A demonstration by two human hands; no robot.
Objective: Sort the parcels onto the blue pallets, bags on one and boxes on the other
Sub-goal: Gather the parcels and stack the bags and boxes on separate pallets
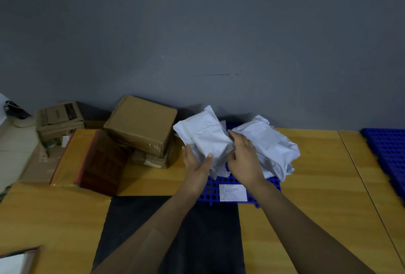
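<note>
While left grip (197, 160) and right grip (242, 156) clutch the white mailer bag (208, 135), lay it flat on the blue pallet (210, 190). Release gently.

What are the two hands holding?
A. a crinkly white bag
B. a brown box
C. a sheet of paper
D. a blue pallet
A: the left hand and the right hand both grip the white bag above the blue pallet; the brown boxes sit apart, to the left.

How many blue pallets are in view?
2. One pallet at centre under the white bags; a second pallet at the right edge, partly cut off. Others may be out of view.
</note>
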